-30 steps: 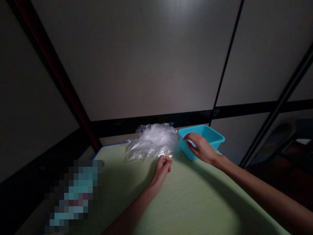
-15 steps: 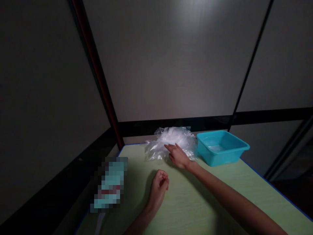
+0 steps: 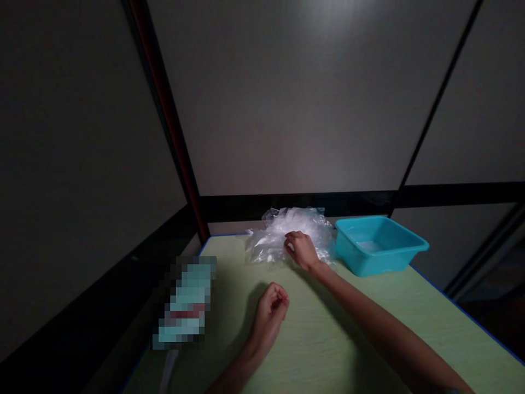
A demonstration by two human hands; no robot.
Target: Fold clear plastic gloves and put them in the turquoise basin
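Observation:
A pile of clear plastic bags (image 3: 266,246) lies at the back of the green table (image 3: 315,339). My right hand (image 3: 301,249) is over the front of the pile, fingers bent toward the thumb; whether it pinches some plastic is too small to tell. Nearer to me, my left hand (image 3: 271,309) hovers above the table with its fingers curled in and the tips close to the thumb. Anything between those fingertips cannot be made out.
To the right of the bags stands a turquoise plastic basin (image 3: 377,262). A blurred-out greenish object (image 3: 188,301) with a white strip below it is at the table's left edge. Grey panels with dark bands rise behind the table.
My right hand's fingers, stretched out before, have bent inward over the bags. My left hand has stayed curled and shifted slightly right in the view. The view itself has moved a little.

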